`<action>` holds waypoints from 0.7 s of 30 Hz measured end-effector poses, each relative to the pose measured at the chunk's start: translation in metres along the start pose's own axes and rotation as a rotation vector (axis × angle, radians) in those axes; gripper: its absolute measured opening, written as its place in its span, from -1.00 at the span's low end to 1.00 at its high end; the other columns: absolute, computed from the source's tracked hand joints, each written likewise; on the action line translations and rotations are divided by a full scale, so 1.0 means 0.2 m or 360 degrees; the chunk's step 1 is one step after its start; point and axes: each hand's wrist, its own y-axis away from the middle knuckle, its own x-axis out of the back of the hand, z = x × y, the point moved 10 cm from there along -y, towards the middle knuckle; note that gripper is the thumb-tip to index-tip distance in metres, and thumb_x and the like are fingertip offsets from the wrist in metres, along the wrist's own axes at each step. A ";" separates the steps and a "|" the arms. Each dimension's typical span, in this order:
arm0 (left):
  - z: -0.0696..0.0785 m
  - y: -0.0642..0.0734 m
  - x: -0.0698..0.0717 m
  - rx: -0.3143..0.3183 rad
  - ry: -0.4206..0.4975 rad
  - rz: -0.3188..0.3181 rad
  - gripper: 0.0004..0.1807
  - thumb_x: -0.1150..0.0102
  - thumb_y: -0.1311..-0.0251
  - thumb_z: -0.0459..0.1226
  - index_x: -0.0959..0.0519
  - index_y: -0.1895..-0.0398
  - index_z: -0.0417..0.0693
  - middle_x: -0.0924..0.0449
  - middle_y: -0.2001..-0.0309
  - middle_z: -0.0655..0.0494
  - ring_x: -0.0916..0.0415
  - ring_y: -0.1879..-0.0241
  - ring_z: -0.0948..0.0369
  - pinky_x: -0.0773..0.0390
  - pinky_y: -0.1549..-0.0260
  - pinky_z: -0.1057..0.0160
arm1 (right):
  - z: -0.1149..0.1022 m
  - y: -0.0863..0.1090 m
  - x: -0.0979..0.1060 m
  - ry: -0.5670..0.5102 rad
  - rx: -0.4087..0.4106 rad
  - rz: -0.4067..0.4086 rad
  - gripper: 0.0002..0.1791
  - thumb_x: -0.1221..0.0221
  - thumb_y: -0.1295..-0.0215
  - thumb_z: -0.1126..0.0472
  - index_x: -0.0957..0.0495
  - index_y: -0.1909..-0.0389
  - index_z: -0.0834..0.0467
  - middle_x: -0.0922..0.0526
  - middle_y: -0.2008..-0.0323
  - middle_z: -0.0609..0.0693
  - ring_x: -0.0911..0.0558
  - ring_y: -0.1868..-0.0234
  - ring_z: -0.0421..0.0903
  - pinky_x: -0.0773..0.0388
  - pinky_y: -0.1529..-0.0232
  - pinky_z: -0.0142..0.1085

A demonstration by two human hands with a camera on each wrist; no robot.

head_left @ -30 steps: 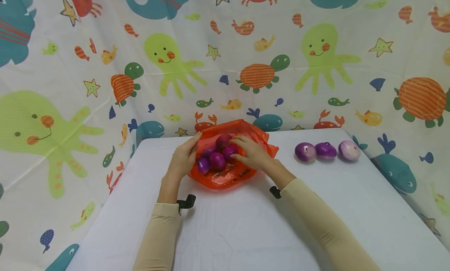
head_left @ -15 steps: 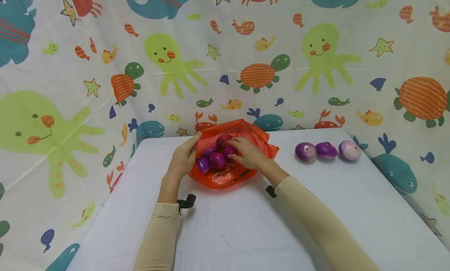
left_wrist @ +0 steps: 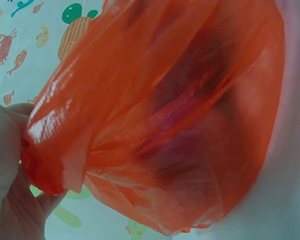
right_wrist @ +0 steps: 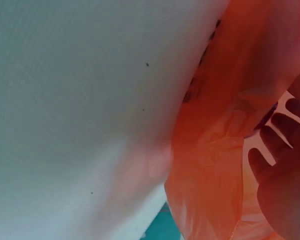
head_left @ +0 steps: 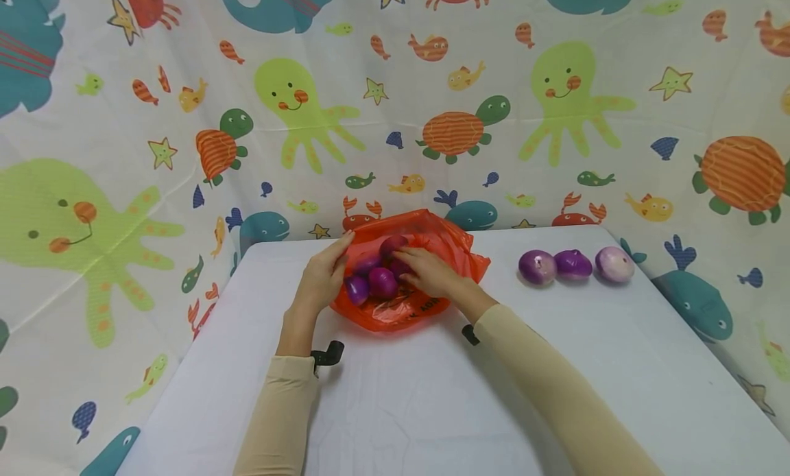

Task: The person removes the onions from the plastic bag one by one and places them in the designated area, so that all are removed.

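Note:
An orange-red plastic bag (head_left: 395, 317) lies on the table with its mouth spread, and several red onions (head_left: 382, 283) are inside. At the bag's left side my left hand (head_left: 319, 276) grips its edge; in the left wrist view the plastic is bunched between thumb and fingers. My right hand (head_left: 432, 271) reaches into the mouth from the right, fingers and thumb curved round the rightmost onion (head_left: 400, 267), which they partly cover. In the right wrist view, the spread fingers (right_wrist: 275, 145) of that hand show against the plastic, with a purple sliver of onion near the fingertips.
Three more red onions stand in a row at the table's back right: one purple and white (head_left: 537, 267), a darker one (head_left: 572, 265) and a paler one (head_left: 614, 264). A white cloth covers the table (head_left: 382, 407). Behind hangs a sea-animal curtain (head_left: 395, 119).
My right hand has moved a little left and deeper over the rightmost onion, covering more of it. The left hand and the bag have stayed put.

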 end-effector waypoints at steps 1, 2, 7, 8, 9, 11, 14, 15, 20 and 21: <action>0.00 0.00 0.00 0.0002 -0.0001 -0.0001 -0.39 -0.01 -0.54 -0.41 -0.32 -0.59 0.14 -0.36 -0.54 0.13 -0.31 -0.54 0.05 -0.38 -0.48 -0.06 | 0.00 0.00 0.00 0.0010 0.0001 -0.0002 -0.32 -0.21 -0.53 0.11 -0.26 -0.59 0.10 -0.33 -0.56 0.12 -0.27 -0.59 0.13 -0.20 -0.61 0.13; 0.00 0.00 0.00 0.0004 -0.0003 -0.0002 -0.39 -0.01 -0.55 -0.40 -0.32 -0.59 0.15 -0.36 -0.54 0.13 -0.31 -0.54 0.05 -0.38 -0.48 -0.05 | 0.00 0.00 0.00 0.0022 0.0007 0.0003 -0.31 -0.21 -0.52 0.12 -0.26 -0.59 0.09 -0.34 -0.54 0.13 -0.29 -0.57 0.14 -0.22 -0.60 0.11; -0.01 0.00 0.00 0.0009 -0.0013 -0.0010 -0.39 -0.01 -0.55 -0.40 -0.31 -0.59 0.15 -0.35 -0.55 0.14 -0.30 -0.55 0.05 -0.37 -0.48 -0.05 | 0.02 0.02 -0.01 0.0026 -0.0017 0.0010 -0.32 -0.24 -0.50 0.08 -0.31 -0.57 0.06 -0.42 -0.33 0.15 -0.42 -0.34 0.10 -0.45 -0.45 -0.01; -0.01 0.00 0.00 0.0008 -0.0015 -0.0010 -0.39 -0.01 -0.54 -0.41 -0.31 -0.59 0.15 -0.35 -0.55 0.14 -0.30 -0.55 0.05 -0.38 -0.48 -0.05 | 0.03 0.02 -0.01 0.0014 -0.0029 0.0006 -0.33 -0.25 -0.49 0.07 -0.33 -0.56 0.06 -0.42 -0.29 0.14 -0.42 -0.31 0.09 -0.47 -0.41 -0.02; -0.01 0.00 0.00 0.0008 -0.0017 -0.0010 -0.39 -0.01 -0.54 -0.41 -0.31 -0.59 0.14 -0.35 -0.55 0.14 -0.30 -0.54 0.05 -0.38 -0.48 -0.05 | 0.04 0.02 -0.01 -0.0005 -0.0048 -0.0003 -0.33 -0.26 -0.49 0.06 -0.35 -0.55 0.06 -0.42 -0.27 0.13 -0.41 -0.29 0.08 -0.49 -0.39 -0.03; 0.00 0.00 0.00 0.0007 -0.0020 -0.0008 -0.38 -0.01 -0.54 -0.41 -0.31 -0.59 0.14 -0.36 -0.55 0.14 -0.31 -0.54 0.04 -0.38 -0.47 -0.05 | 0.05 0.03 -0.02 -0.0047 -0.0075 -0.0018 -0.34 -0.27 -0.47 0.05 -0.37 -0.52 0.07 -0.44 -0.30 0.13 -0.42 -0.32 0.09 -0.48 -0.41 -0.01; 0.00 0.00 0.00 0.0009 -0.0020 -0.0010 -0.38 -0.01 -0.54 -0.41 -0.31 -0.59 0.14 -0.36 -0.55 0.14 -0.31 -0.54 0.04 -0.39 -0.47 -0.05 | 0.06 0.04 -0.02 -0.0116 -0.0104 -0.0051 -0.35 -0.30 -0.44 0.05 -0.38 -0.49 0.07 -0.46 -0.37 0.11 -0.42 -0.40 0.11 -0.45 -0.46 0.06; -0.01 0.00 0.00 0.0011 -0.0019 -0.0012 -0.38 -0.01 -0.54 -0.41 -0.31 -0.59 0.15 -0.36 -0.55 0.14 -0.30 -0.54 0.05 -0.39 -0.47 -0.05 | 0.06 0.04 -0.02 -0.0128 -0.0105 -0.0059 -0.34 -0.31 -0.44 0.05 -0.37 -0.48 0.07 -0.46 -0.39 0.11 -0.42 -0.42 0.12 -0.43 -0.48 0.08; 0.00 0.00 -0.01 0.0006 -0.0015 -0.0012 -0.38 -0.02 -0.54 -0.42 -0.31 -0.59 0.15 -0.36 -0.55 0.14 -0.30 -0.54 0.05 -0.39 -0.47 -0.05 | 0.06 0.04 -0.03 -0.0129 -0.0089 -0.0069 -0.34 -0.33 -0.42 0.08 -0.35 -0.47 0.09 -0.47 -0.39 0.15 -0.43 -0.44 0.15 -0.39 -0.50 0.12; 0.00 0.00 -0.01 0.0006 -0.0015 -0.0012 -0.38 -0.02 -0.54 -0.42 -0.31 -0.59 0.15 -0.36 -0.55 0.14 -0.30 -0.54 0.05 -0.39 -0.47 -0.04 | 0.06 0.04 -0.03 -0.0122 -0.0086 -0.0069 -0.34 -0.32 -0.42 0.08 -0.36 -0.47 0.09 -0.47 -0.38 0.15 -0.44 -0.42 0.15 -0.41 -0.49 0.11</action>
